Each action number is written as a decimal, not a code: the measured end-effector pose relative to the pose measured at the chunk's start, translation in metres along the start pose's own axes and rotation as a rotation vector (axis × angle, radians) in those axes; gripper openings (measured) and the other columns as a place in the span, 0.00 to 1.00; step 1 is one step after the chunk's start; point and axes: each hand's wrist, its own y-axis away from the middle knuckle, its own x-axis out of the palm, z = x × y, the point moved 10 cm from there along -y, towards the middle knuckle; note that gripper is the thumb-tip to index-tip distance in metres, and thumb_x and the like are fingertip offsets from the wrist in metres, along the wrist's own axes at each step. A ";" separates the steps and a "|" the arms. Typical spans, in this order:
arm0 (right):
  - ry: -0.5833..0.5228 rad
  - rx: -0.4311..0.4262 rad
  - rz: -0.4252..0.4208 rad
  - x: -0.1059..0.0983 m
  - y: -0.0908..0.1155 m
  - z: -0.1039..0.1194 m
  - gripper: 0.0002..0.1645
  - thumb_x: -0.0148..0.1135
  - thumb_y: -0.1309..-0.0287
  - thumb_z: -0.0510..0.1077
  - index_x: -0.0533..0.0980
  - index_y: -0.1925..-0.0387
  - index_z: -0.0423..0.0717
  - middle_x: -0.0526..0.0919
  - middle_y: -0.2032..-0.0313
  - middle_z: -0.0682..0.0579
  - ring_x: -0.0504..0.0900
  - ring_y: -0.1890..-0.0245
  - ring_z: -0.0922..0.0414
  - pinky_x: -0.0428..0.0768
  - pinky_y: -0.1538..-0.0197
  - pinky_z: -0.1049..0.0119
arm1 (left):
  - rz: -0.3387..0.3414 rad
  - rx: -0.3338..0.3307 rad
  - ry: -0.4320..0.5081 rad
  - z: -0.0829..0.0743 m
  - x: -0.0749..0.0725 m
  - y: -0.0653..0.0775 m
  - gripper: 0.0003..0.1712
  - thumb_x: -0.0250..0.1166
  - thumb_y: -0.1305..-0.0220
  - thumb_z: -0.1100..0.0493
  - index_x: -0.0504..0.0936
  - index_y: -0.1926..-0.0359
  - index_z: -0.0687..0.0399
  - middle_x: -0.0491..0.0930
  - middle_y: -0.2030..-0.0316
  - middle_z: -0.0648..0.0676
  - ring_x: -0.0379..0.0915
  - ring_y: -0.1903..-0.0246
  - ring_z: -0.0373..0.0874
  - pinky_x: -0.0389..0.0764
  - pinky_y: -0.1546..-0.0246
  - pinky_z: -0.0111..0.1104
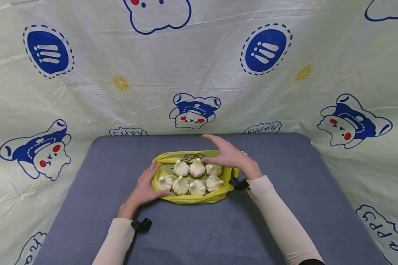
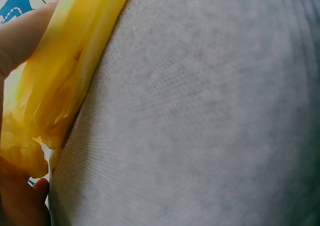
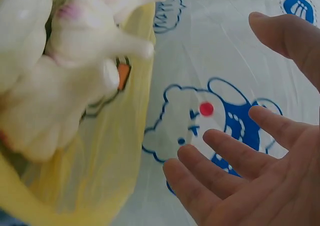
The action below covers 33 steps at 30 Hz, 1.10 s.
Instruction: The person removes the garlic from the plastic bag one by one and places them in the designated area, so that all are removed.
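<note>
A yellow plastic bag [image 1: 194, 199] lies on the grey table with its mouth spread wide. Several white garlic bulbs [image 1: 197, 187] sit inside in two rows, stems sticking out. My left hand [image 1: 145, 187] holds the bag's left end, its thumb over the near rim. Yellow plastic covers part of that thumb [image 2: 25, 33] in the left wrist view. Above the bag's far right part hovers my right hand [image 1: 230, 152]. The right wrist view shows its fingers [image 3: 230, 151] spread with nothing between them, beside the garlic bulbs [image 3: 85, 31].
Grey cloth covers the table [image 1: 192, 235]. A pale curtain [image 1: 215, 55] with blue cartoon prints hangs behind it and along both sides. Each wrist carries a small black camera, one of them the left camera [image 1: 141, 225].
</note>
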 end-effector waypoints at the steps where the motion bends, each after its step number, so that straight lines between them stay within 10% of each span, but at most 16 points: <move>1: -0.002 -0.002 0.011 0.004 -0.003 0.002 0.53 0.70 0.38 0.59 0.55 0.19 0.54 0.58 0.21 0.47 0.61 0.23 0.43 0.65 0.25 0.40 | -0.003 -0.001 0.007 0.000 0.000 0.000 0.64 0.81 0.52 0.41 0.59 0.21 0.58 0.47 0.18 0.59 0.44 0.22 0.67 0.48 0.26 0.66; 33: -0.026 -0.049 0.288 0.088 -0.060 0.023 0.39 0.72 0.37 0.50 0.69 0.28 0.47 0.78 0.34 0.45 0.80 0.38 0.47 0.79 0.36 0.52 | -0.019 -0.063 0.101 0.006 0.003 -0.001 0.66 0.84 0.55 0.41 0.59 0.20 0.48 0.42 0.17 0.51 0.39 0.21 0.63 0.53 0.29 0.71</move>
